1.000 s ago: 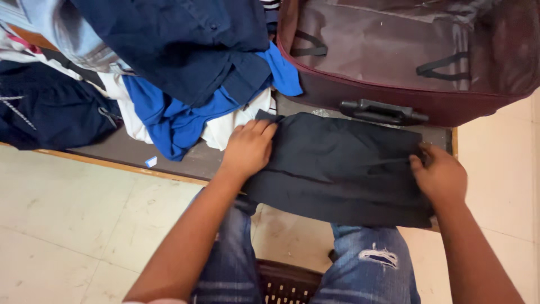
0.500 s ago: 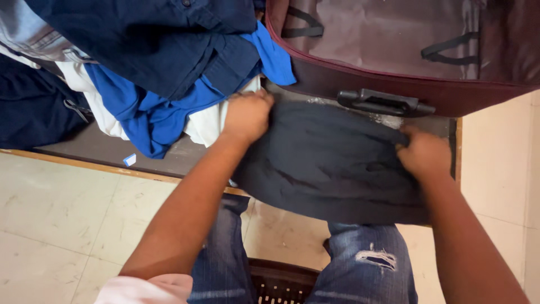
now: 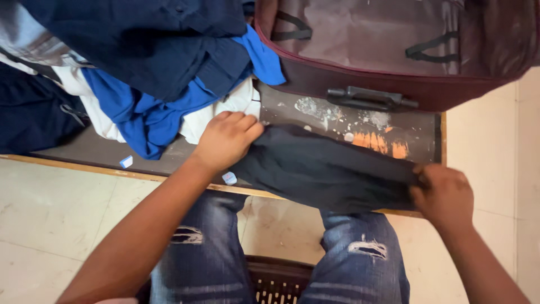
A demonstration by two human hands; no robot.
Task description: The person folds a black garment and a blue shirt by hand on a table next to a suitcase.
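Observation:
A dark folded garment [image 3: 329, 171] lies across the front edge of a low dark board [image 3: 360, 126]. My left hand [image 3: 225, 139] grips its left end, fingers curled over the cloth. At the right end, my right hand [image 3: 444, 194] pinches the fabric at the board's front corner. The garment is folded into a narrow band between the two hands. Behind it stands an open maroon suitcase [image 3: 394, 90] with a black handle [image 3: 368, 98].
A heap of clothes [image 3: 140, 62] in navy, bright blue and white fills the board's left side. Paint marks show on the bare board. Below are my jeans-clad knees [image 3: 360, 253], a dark basket [image 3: 281, 281] between them, and a tiled floor [image 3: 56, 208].
Both hands pulled the garment's far edge toward me, folding it over into a narrower band. The paint-marked board behind it is now uncovered.

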